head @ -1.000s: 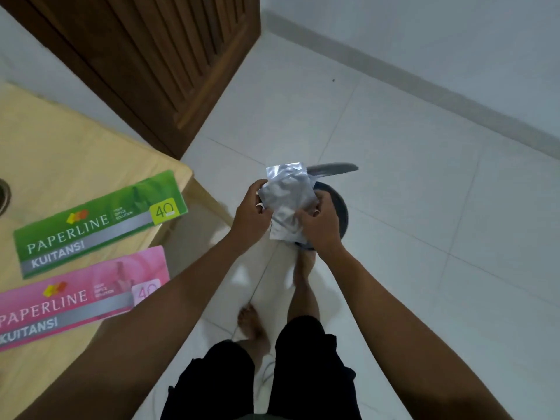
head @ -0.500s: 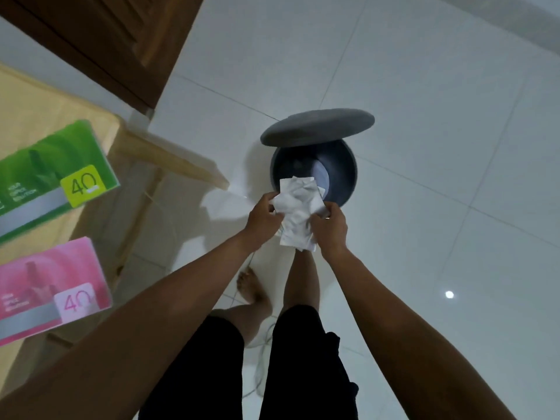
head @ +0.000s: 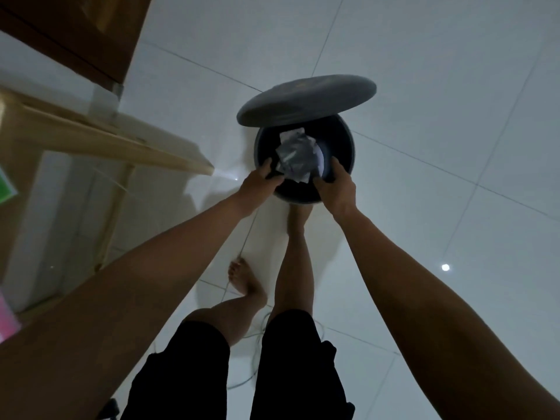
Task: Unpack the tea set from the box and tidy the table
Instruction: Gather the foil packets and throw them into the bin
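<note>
I stand on the white tiled floor [head: 424,86] with 1 wooden table [head: 100,137] at my left, its top mostly cut off by the frame edge. In front of my feet is 1 dark round bin [head: 345,147], its grey lid [head: 306,98] tipped up over the far rim. Inside the bin's mouth sits 1 crumpled silvery wrapper [head: 295,157], with something pale beneath it that I cannot make out. My left hand [head: 260,183] curls at the wrapper's near-left edge; whether it grips or only touches, I cannot tell. My right hand [head: 336,184] is loosely spread at the bin's near rim, just beside the wrapper, its fingertips hidden inside.
</note>
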